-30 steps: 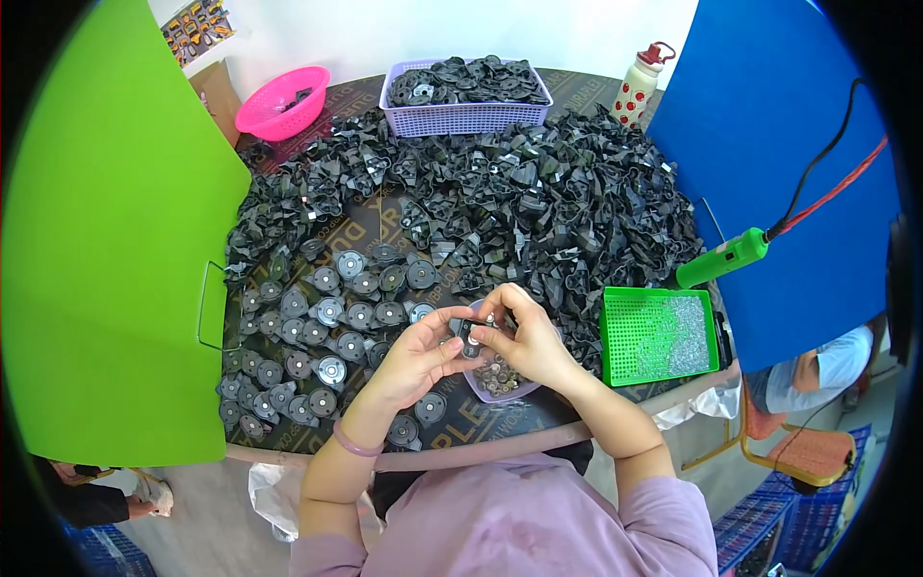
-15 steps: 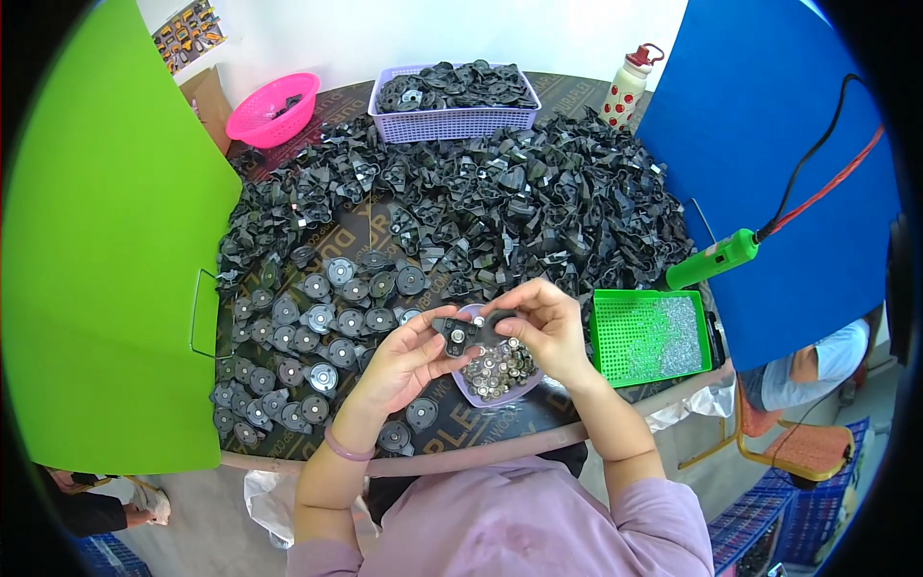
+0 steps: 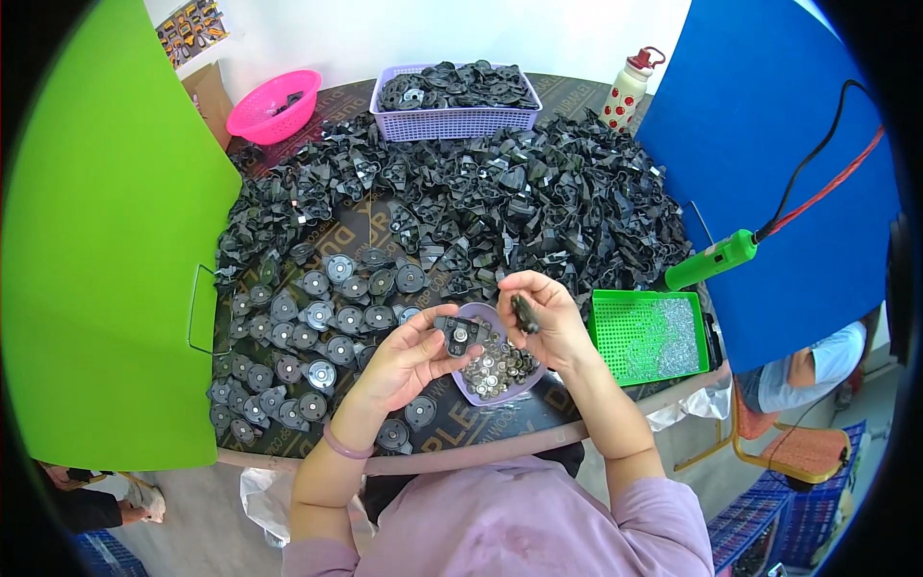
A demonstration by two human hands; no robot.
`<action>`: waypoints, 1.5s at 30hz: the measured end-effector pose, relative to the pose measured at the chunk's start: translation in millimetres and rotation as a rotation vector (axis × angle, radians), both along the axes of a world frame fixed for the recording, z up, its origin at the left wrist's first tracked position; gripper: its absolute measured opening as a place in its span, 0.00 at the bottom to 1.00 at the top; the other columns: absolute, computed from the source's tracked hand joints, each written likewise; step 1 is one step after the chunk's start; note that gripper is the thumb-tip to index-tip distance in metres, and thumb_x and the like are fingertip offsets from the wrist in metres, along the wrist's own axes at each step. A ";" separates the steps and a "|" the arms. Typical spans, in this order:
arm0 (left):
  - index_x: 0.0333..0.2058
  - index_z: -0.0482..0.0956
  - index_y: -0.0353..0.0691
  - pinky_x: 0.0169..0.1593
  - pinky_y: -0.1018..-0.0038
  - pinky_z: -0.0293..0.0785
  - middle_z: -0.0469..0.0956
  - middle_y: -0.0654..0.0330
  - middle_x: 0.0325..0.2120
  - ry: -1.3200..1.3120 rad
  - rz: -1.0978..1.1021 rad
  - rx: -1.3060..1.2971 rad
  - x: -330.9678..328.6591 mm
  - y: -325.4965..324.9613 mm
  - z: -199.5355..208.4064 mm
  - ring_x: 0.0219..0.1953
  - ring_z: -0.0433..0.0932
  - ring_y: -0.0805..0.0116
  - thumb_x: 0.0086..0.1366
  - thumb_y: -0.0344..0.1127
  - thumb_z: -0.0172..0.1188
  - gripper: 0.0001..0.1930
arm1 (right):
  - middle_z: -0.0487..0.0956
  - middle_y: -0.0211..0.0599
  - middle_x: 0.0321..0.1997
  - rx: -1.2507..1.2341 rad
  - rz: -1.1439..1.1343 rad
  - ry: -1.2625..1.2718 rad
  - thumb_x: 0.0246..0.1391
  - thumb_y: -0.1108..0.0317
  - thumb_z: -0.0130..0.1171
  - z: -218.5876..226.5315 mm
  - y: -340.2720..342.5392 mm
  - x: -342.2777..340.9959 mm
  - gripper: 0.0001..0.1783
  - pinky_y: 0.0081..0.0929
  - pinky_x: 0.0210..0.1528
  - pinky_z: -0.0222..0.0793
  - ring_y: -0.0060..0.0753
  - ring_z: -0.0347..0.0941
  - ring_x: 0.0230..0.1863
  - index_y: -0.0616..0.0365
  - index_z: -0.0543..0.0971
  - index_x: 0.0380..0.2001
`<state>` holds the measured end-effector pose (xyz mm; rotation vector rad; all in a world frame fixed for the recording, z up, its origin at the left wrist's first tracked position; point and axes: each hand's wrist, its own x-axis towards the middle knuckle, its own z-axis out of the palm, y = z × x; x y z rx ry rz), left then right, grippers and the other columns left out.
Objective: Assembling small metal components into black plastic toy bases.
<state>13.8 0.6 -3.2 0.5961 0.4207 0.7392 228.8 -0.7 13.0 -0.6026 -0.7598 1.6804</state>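
My left hand [image 3: 394,363] grips a black plastic part [image 3: 450,333] between thumb and fingers, with a small round metal piece [image 3: 461,335] seated in its middle. To its right, my right hand [image 3: 556,322] pinches a dark round cover [image 3: 524,314], tilted so that mostly its edge shows. The two parts are apart. Below both hands sits a small purple bowl [image 3: 471,392] with many small metal pieces [image 3: 502,371]. Round-faced black units [image 3: 317,314] with metal centres lie spread on the table left of my hands.
A wide heap of black plastic parts [image 3: 538,192] covers the table's far half. Behind it stand a purple basket [image 3: 452,125] of dark discs, a pink colander [image 3: 258,106] and a bottle [image 3: 627,91]. At right, a green screwdriver [image 3: 711,260] hangs over a green tray [image 3: 611,337] of screws.
My right hand has moved slightly right, away from the part in my left hand, and turned the dark cover from face-on to nearly edge-on. My left hand has hardly moved.
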 end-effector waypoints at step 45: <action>0.53 0.63 0.31 0.48 0.70 0.75 0.71 0.56 0.46 0.045 -0.100 0.094 2.7 -5.0 -3.6 0.46 0.74 0.64 0.67 0.34 0.46 0.19 | 0.75 0.40 0.33 0.961 -0.289 -1.210 0.38 0.83 0.58 8.5 -5.9 -38.3 0.20 0.27 0.33 0.69 0.37 0.71 0.31 0.62 0.73 0.40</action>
